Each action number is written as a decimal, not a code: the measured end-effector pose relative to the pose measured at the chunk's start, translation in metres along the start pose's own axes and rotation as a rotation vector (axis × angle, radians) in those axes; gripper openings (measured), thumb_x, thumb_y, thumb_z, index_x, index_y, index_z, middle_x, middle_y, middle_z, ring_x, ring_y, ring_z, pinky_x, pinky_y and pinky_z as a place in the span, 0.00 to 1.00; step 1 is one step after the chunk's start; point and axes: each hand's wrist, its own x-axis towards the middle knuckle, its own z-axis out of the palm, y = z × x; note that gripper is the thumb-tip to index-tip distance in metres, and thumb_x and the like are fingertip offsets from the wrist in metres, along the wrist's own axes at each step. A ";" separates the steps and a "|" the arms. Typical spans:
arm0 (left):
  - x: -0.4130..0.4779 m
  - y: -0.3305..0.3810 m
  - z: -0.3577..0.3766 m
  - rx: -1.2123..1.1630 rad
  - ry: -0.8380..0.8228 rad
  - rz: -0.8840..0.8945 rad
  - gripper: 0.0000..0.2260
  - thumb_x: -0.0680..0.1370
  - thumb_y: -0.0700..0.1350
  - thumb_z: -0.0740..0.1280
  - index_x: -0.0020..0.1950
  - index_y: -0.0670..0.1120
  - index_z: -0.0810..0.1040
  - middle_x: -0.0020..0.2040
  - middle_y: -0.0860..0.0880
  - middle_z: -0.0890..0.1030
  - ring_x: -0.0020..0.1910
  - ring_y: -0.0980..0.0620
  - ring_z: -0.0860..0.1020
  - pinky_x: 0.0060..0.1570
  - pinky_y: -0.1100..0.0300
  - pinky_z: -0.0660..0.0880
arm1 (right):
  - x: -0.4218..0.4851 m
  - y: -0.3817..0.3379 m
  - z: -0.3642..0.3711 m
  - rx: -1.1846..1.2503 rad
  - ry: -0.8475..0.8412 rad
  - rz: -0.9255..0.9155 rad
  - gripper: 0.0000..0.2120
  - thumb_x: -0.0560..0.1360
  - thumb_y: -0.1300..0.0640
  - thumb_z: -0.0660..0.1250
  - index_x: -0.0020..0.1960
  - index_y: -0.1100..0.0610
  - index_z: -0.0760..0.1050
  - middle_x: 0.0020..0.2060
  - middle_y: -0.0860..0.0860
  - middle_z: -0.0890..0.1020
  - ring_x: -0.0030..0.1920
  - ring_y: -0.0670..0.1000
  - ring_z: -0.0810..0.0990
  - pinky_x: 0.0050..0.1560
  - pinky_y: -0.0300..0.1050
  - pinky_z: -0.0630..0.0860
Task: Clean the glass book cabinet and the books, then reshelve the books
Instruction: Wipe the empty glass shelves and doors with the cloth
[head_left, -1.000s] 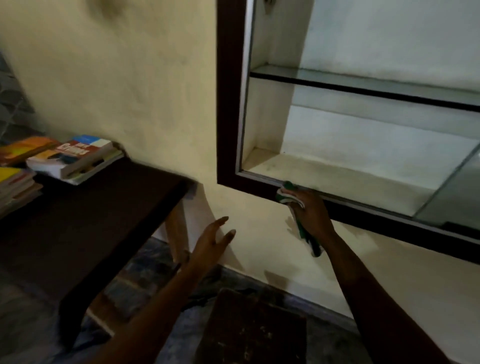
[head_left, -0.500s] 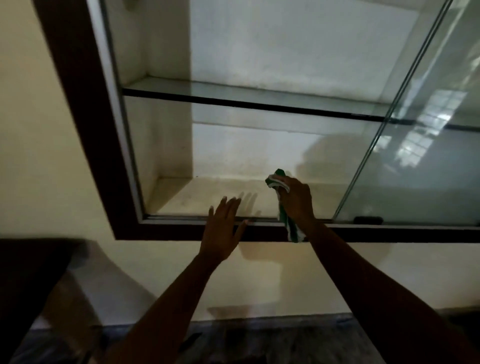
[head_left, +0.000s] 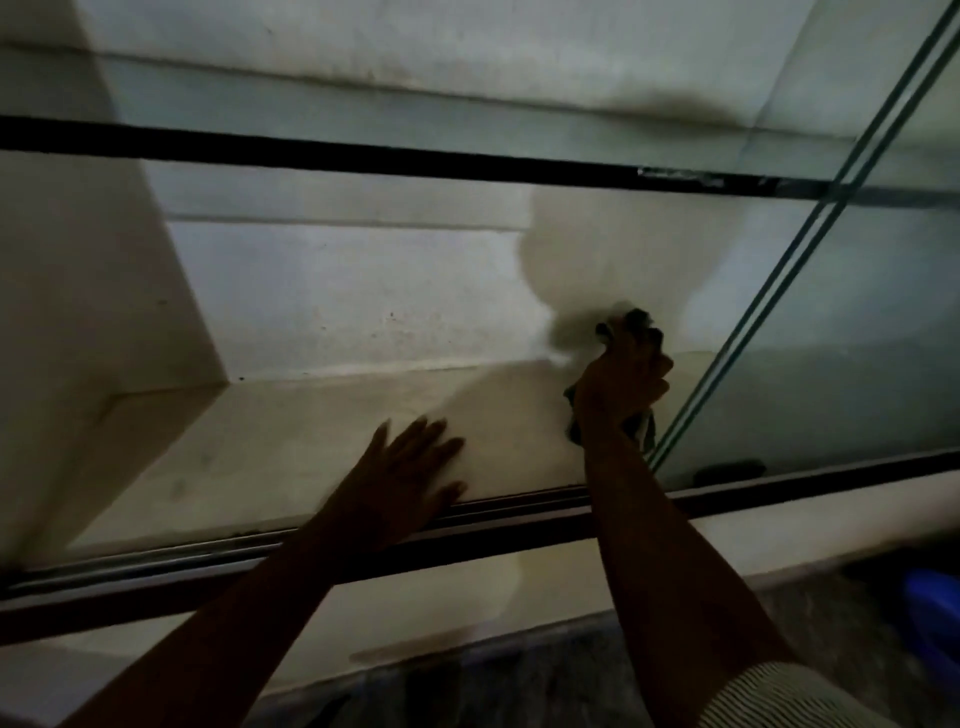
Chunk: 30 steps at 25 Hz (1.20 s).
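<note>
Cloth: a dark bunched rag (head_left: 632, 318), soft and light, and likely to mould itself into corners. It is held in the right hand, at about 2 o'clock from the left hand, deep on the cabinet floor near the back wall.
Right hand (head_left: 621, 382): the fingers (head_left: 657, 364) are curled tight round the cloth, and a tail of it hangs out at 6 o'clock.
Left hand (head_left: 410, 478): the fingers are straight and spread, palm down on the cabinet floor just inside the front track, holding nothing.
Cabinet floor (head_left: 311, 426): hard, pale and flat. It should take firm rubbing.
Glass door (head_left: 831, 338): its edge runs just at 3 o'clock of the right hand. It is smooth, stiff and breakable, so it is probably best slid by the dark pull (head_left: 730, 470) at its foot, not by pushing mid-pane.
Glass shelf (head_left: 363, 156): at 12 o'clock above both hands. It is thin and brittle-looking, so a light wipe seems wiser than a lean.
Books: none in view.
</note>
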 end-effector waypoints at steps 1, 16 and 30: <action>0.000 -0.001 0.001 -0.011 -0.005 -0.002 0.52 0.56 0.71 0.16 0.76 0.56 0.42 0.76 0.54 0.40 0.75 0.53 0.39 0.71 0.51 0.35 | 0.002 0.004 0.004 -0.027 -0.001 0.006 0.19 0.74 0.61 0.53 0.58 0.55 0.79 0.60 0.57 0.77 0.59 0.62 0.74 0.54 0.52 0.60; 0.003 -0.006 0.017 -0.101 -0.052 -0.002 0.32 0.80 0.62 0.38 0.65 0.50 0.76 0.65 0.45 0.76 0.62 0.43 0.76 0.56 0.38 0.70 | 0.001 0.018 0.010 -0.316 -0.468 -0.137 0.30 0.76 0.60 0.61 0.75 0.56 0.54 0.75 0.58 0.56 0.74 0.60 0.52 0.73 0.54 0.52; -0.091 -0.082 -0.008 -0.181 0.303 -0.224 0.38 0.77 0.67 0.36 0.72 0.44 0.66 0.72 0.44 0.67 0.72 0.43 0.62 0.68 0.42 0.57 | -0.172 -0.102 -0.011 0.404 -0.968 -0.701 0.16 0.75 0.63 0.63 0.63 0.59 0.76 0.65 0.59 0.73 0.66 0.58 0.70 0.70 0.54 0.62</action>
